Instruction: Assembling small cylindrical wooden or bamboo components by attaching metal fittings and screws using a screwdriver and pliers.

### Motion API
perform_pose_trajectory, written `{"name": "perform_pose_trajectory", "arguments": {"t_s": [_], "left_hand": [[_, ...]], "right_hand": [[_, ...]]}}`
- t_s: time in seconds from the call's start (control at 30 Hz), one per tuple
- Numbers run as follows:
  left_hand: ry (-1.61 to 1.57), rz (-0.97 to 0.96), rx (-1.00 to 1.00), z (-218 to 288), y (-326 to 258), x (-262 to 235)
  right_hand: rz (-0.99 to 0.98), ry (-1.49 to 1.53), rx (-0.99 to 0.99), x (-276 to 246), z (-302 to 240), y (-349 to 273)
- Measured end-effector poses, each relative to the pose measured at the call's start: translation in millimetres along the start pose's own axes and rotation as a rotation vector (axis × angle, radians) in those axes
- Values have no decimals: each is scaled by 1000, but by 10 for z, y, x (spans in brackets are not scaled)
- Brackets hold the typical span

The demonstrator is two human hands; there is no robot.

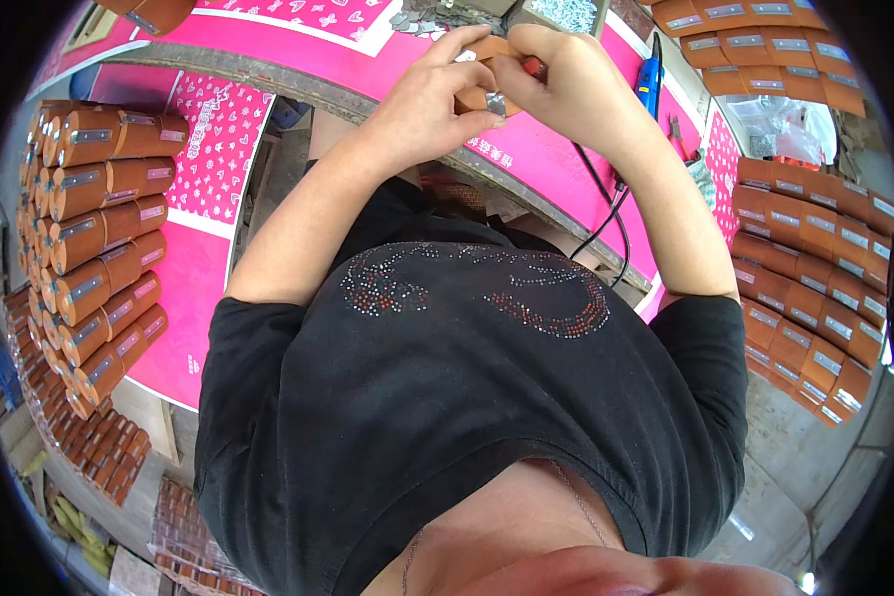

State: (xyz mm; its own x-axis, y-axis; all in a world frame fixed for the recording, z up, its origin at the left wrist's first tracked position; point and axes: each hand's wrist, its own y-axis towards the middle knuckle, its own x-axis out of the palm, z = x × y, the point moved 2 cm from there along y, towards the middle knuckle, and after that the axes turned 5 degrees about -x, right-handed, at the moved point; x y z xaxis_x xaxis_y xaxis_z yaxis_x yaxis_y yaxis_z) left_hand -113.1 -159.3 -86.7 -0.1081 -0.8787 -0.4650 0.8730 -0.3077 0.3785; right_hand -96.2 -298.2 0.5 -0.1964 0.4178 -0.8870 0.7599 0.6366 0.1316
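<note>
At the top of the head view, over the pink table, my left hand (419,107) has its fingers wrapped round an orange-brown wooden piece (471,98). A small shiny metal plate (496,103) shows on that piece near my left fingertips. Close against it on the right, my right hand (571,77) is closed, thumb bent inward. A bit of something red (533,67) shows between its thumb and fingers; the rest is covered, so its kind cannot be made out.
Stacks of orange-brown wooden pieces with metal plates stand at left (89,248) and right (805,288). A tray of screws (564,14) and loose metal parts (417,22) lie beyond my hands. Right of them are a blue corded power tool (650,79) and pliers (675,131).
</note>
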Motion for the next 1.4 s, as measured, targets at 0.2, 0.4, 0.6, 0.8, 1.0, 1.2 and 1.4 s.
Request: {"name": "perform_pose_trajectory", "arguments": {"t_s": [0.2, 0.4, 0.6, 0.8, 1.0, 1.2, 1.4], "left_hand": [[-39, -79, 71, -29, 80, -34], [10, -55, 69, -25, 21, -12], [-121, 31, -69, -8, -38, -27], [-1, 27, 3, -40, -42, 8], [-4, 17, 30, -63, -32, 5], [-20, -41, 48, -101, 25, -24], [-72, -81, 12, -105, 9, -11]], "right_hand": [[-81, 98, -112, -26, 167, -28], [-141, 72, -117, -107, 74, 48], [-385, -173, 136, -223, -81, 196], [-229, -112, 69, -128, -34, 84], [-209, -78, -45, -125, 67, 93], [-262, -82, -217, -144, 93, 164], [-307, -56, -309, -145, 83, 191]]}}
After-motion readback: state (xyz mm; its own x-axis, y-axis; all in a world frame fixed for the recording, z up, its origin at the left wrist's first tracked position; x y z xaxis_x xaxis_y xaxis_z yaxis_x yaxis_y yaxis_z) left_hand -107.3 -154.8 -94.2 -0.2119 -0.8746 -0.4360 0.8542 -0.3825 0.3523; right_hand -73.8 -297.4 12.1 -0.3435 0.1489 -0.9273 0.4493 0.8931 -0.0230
